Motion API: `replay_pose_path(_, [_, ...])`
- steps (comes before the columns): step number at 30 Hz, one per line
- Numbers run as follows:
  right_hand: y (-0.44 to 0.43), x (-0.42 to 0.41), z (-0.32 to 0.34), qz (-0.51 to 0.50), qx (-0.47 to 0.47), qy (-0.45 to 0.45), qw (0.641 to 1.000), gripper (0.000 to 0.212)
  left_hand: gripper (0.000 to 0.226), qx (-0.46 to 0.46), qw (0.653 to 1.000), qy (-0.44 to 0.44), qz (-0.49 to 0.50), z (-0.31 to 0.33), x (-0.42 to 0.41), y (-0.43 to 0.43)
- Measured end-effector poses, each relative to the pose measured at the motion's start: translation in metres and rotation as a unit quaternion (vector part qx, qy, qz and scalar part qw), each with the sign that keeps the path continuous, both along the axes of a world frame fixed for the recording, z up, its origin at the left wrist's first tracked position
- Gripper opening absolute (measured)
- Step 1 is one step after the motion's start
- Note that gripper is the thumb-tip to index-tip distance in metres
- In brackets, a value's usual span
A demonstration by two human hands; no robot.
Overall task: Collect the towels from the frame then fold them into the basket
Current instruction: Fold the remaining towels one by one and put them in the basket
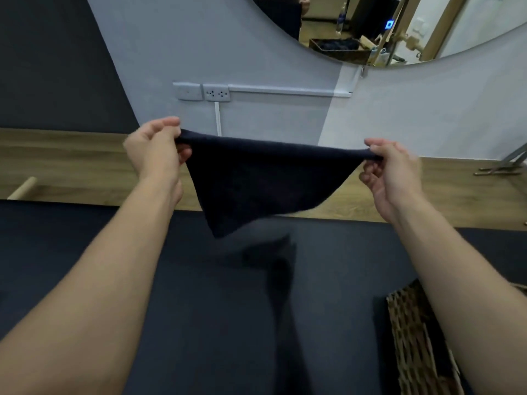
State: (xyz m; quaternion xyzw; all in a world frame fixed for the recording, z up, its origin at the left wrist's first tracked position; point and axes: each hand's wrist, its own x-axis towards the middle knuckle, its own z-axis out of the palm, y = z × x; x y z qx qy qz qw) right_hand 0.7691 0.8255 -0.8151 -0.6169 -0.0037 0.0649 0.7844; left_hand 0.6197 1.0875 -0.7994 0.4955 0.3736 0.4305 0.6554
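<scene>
A dark navy towel point(262, 181) hangs stretched in the air between both hands, its top edge taut and its lower part tapering to a point. My left hand point(155, 149) pinches the towel's left corner. My right hand point(390, 172) pinches its right corner. Below, a dark navy surface point(199, 295) lies under my arms. At the lower right stands a woven wicker basket point(413, 332), partly hidden behind my right forearm. Its inside cannot be seen.
A wooden floor strip point(71, 166) runs along the pale wall point(271, 115), which carries sockets point(216, 93). A wooden dowel end point(24, 188) pokes in at the left. Metal legs point(504, 163) stand at the right. A round mirror point(385, 27) hangs above.
</scene>
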Motion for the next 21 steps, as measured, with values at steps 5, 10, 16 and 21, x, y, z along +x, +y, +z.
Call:
replay_pose_path(5, [-0.033, -0.056, -0.082, -0.067, -0.024, 0.036, 0.997, 0.036, 0.03, 0.04, 0.994, 0.049, 0.089, -0.078, -0.048, -0.054])
replay_pose_path(10, [-0.078, -0.121, -0.182, -0.083, -0.124, 0.141, 0.979, 0.038, 0.032, -0.024, 0.975, 0.215, 0.045, -0.197, -0.122, -0.1])
replay_pose_path(16, [-0.103, -0.144, -0.23, 0.048, -0.215, 0.304, 0.927, 0.012, 0.008, -0.218, 0.916, 0.331, -0.061, -0.271, -0.156, -0.096])
replay_pose_path(21, [-0.084, -0.088, -0.22, 0.131, -0.139, 0.272, 0.943, 0.014, 0.039, -0.154, 0.927, 0.294, -0.176, -0.267, -0.114, -0.058])
